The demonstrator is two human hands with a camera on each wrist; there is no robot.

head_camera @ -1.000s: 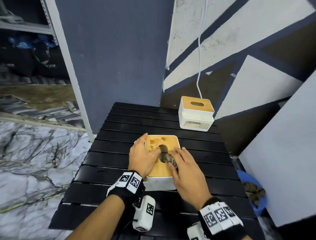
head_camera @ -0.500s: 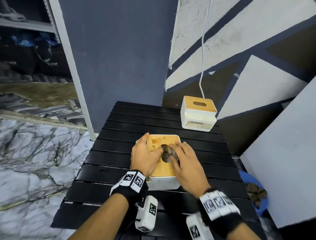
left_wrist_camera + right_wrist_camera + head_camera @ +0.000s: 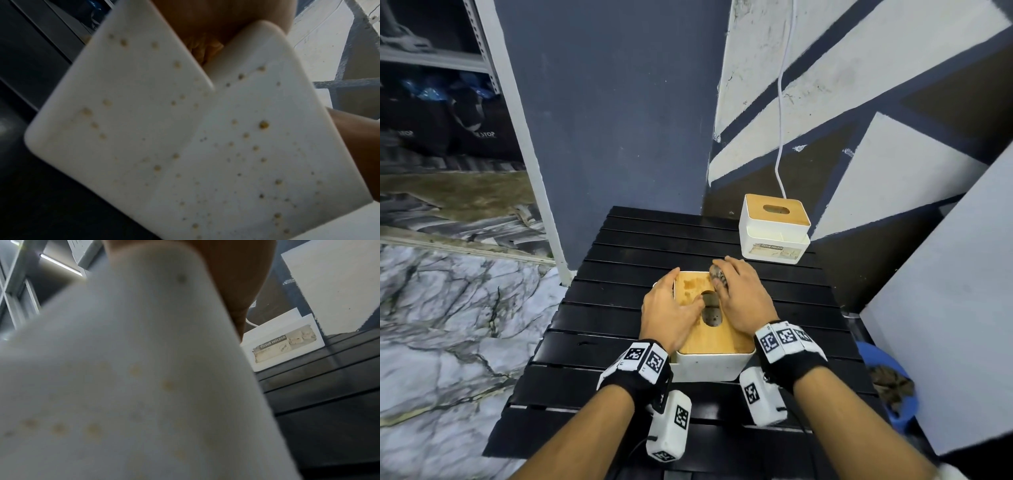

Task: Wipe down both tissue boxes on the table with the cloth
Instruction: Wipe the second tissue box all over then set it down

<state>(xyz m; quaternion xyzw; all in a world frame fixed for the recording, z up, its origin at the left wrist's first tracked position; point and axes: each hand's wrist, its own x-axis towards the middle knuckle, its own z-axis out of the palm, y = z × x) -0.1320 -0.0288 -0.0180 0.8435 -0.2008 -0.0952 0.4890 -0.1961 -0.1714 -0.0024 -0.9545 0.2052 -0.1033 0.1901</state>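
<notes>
The white plastic tissue box with a bamboo lid [image 3: 714, 337] sits directly under both hands on the black slatted table [image 3: 585, 346], its long axis running away from the person and its oval slot lying along that same axis, open side up. The near short wall faces the wrists; in the left wrist view this white wall [image 3: 226, 146] is peppered with small yellowish-brown spots, and the right wrist view shows similar blurred spots on it [image 3: 123, 386].

The left hand [image 3: 666, 310] lies flat on the left part of the lid, fingers straight and loosely together, the thumb reaching toward the slot and the fingertips at the lid's far left edge. The right hand [image 3: 743, 296] covers the right part of the lid, fingers extended forward and pressing down on a small mottled grey-brown cloth [image 3: 719, 275], which peeks out from under the fingers at the lid's far right corner. Between the two hands the slot and a stained patch of bamboo remain visible.

Beyond the right hand's fingertips, well apart and slightly to the right, stands the second white tissue box with a bamboo lid [image 3: 774, 228], upright near the table's far right corner, its labelled wall turned toward the hands and its slot running left to right. A white cable [image 3: 780, 137] hangs down the painted wall behind it.
</notes>
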